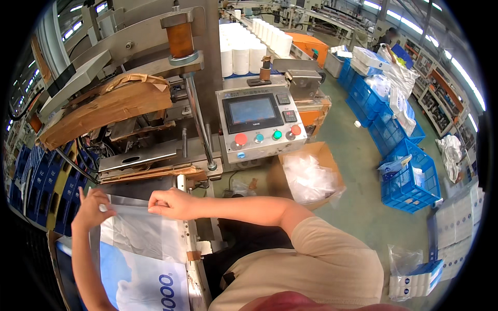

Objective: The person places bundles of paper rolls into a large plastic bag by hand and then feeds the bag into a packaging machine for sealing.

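Observation:
A plastic packing bag (142,264), clear at its far end and printed in white and blue nearer to me, lies flat on the machine's feed table. My left hand (93,210) pinches the bag's far edge at its left side, with the index finger sticking up. Something small and white shows at its fingertips. My right hand (174,203) has its fingers closed on the same edge at the right, so the clear strip is stretched between both hands. Just beyond them is the opening of the sealing machine (137,158), with worn brown padding along its front bar.
A control panel (257,124) with a screen and coloured buttons stands right of the machine. Behind it are rows of white rolls (241,57). A cardboard box (332,168) of clear film sits on the floor. Blue crates (410,179) and stacked packs (456,220) line the right.

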`<state>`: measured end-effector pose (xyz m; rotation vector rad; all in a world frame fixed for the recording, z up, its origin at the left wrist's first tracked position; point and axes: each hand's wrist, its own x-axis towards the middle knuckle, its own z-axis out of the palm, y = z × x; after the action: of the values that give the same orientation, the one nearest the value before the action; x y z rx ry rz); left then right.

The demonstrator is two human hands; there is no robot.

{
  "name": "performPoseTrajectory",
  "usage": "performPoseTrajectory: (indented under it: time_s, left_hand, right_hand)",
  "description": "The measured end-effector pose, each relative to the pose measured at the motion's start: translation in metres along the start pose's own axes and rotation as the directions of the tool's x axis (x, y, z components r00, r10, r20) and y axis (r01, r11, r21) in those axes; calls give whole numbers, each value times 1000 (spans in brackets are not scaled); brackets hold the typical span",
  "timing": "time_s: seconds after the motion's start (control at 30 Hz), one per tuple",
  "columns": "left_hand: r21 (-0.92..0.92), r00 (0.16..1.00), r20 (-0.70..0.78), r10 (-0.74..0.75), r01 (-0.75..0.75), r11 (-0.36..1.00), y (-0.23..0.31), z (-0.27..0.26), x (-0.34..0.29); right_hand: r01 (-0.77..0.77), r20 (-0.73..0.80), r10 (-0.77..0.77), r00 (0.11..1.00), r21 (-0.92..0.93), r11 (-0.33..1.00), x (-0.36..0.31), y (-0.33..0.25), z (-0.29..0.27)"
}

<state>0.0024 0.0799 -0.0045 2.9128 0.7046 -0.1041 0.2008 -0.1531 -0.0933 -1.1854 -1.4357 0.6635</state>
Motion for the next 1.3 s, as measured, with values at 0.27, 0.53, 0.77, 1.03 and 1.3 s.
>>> performPoseTrajectory:
  time_s: [0.27,0.53,0.77,1.03,1.3]
  left_hand:
    - [-860,966,-216,-142,-119,496,-126,-55,-21]
    - [-501,897,-64,-437,350,792,-131,-49,42]
    - [-252,967,-73,-245,220,942,-164,-34,151]
    - [-273,946,-228,-229,163,948,-177,-23,232]
    - [-382,900,-271,-341,225,897,-174,-12,238]
  right_hand:
    - [-118,144,60,988,442,889,17,33,-30]
    - [-249,-416,318,852,211,945,53,55,-57]
    - [-33,-693,273,667,338,940,115,83,-94]
    - [156,-865,202,460,302,940,175,116,-117]
    - [177,-899,172,402,261,949,210,107,-132]
